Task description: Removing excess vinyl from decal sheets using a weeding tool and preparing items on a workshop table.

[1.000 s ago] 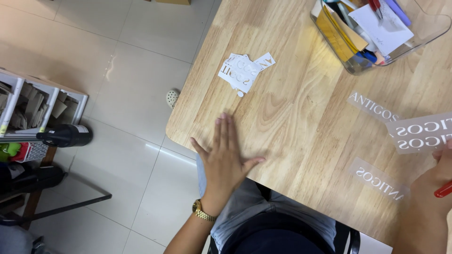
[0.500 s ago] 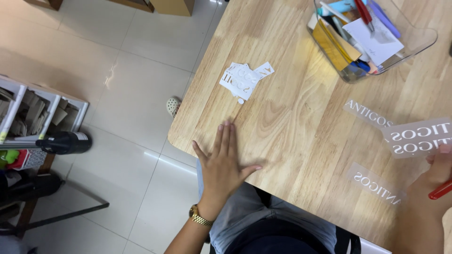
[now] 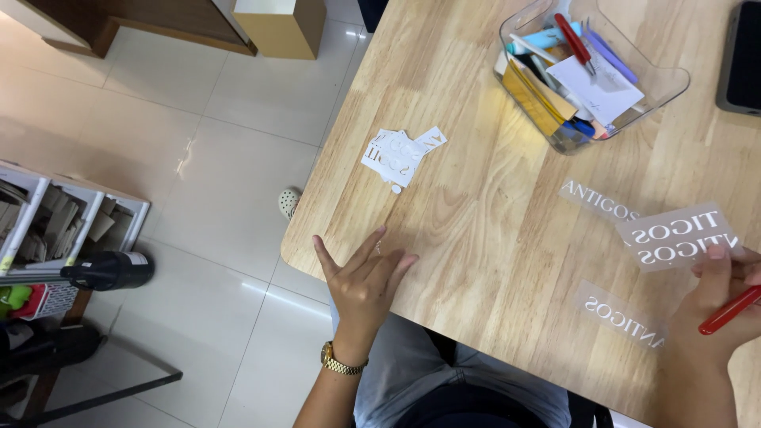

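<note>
My left hand [image 3: 363, 281] rests near the front corner of the wooden table [image 3: 476, 198], fingers apart and empty, a gold watch on its wrist. At the right edge my right hand [image 3: 717, 305] grips a red pen [image 3: 729, 311] and its fingertips touch a clear sheet with white letters [image 3: 678, 236]. Two more clear lettered strips lie close by, one further back [image 3: 598, 200] and one nearer me [image 3: 622, 313]. A small pile of white cut paper scraps [image 3: 400, 154] lies beyond my left hand.
A clear plastic bin [image 3: 590, 71] with pens, cards and paper stands at the back of the table. A dark phone [image 3: 741, 59] lies at the far right edge. On the tiled floor at left are a white shelf [image 3: 63, 226] and a black bottle-like object [image 3: 103, 271].
The view has tilted and shifted, showing more of the table's far side. My left hand's fingers have lifted and curled slightly from lying flat. My right hand has come further into view.
</note>
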